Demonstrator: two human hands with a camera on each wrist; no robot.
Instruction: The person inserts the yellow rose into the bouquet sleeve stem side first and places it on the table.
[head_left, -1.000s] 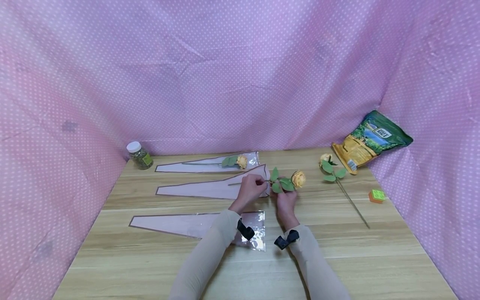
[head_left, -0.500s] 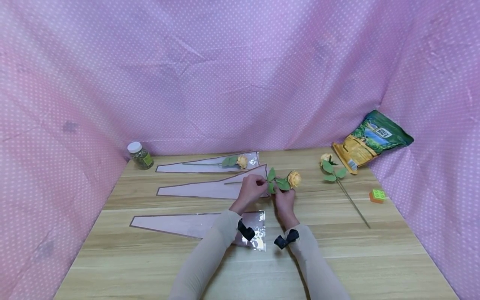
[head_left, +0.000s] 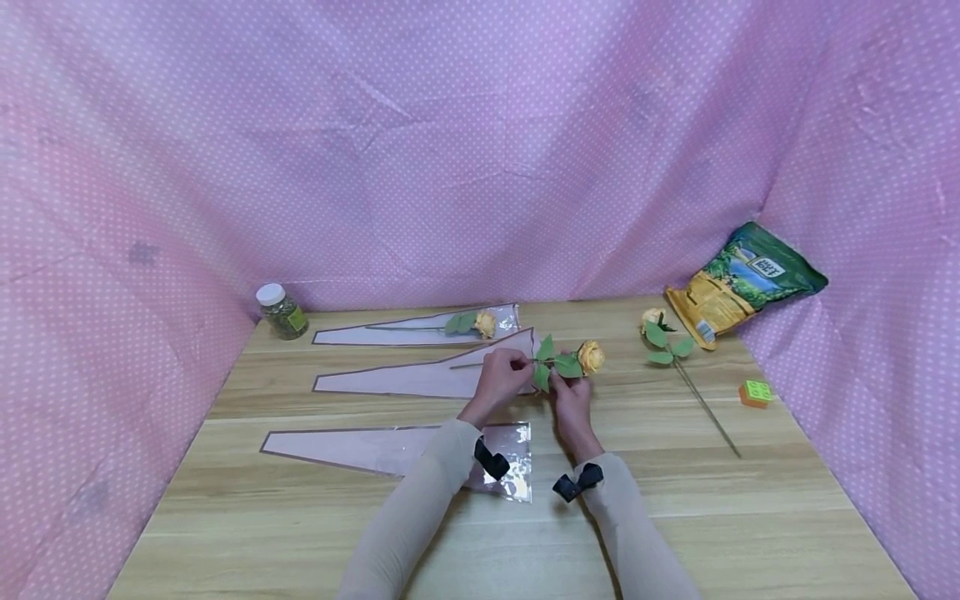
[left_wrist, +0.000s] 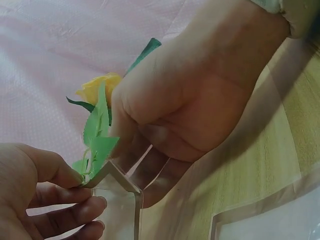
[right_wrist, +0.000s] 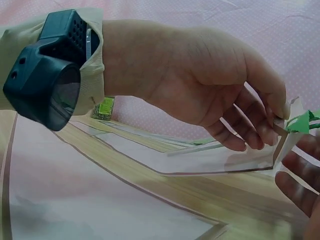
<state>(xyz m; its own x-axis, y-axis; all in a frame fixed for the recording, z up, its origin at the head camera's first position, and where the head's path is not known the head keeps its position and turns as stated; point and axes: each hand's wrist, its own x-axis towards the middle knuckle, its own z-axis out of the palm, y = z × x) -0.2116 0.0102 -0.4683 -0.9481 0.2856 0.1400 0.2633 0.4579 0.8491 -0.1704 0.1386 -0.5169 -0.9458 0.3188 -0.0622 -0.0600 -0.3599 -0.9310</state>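
In the head view my left hand pinches the mouth edge of the middle flower sleeve, a long tapered white one with a dark border. My right hand holds an artificial yellow rose below its bloom. Its stem runs left along the sleeve, while leaves and bloom stick out past the mouth. The left wrist view has the sleeve's folded rim between both hands, with green leaves just above the left fingertips. Part of the rose is hidden behind the right hand there.
Behind lies a sleeve with a rose on or in it; nearer me is another sleeve. A third rose lies right. Around them are a white-capped jar, green-yellow bag and toy blocks.
The held rose and my right hand shifted slightly left, then a touch back right. The sleeve's mouth stays pinched in my left hand, which has hardly moved.
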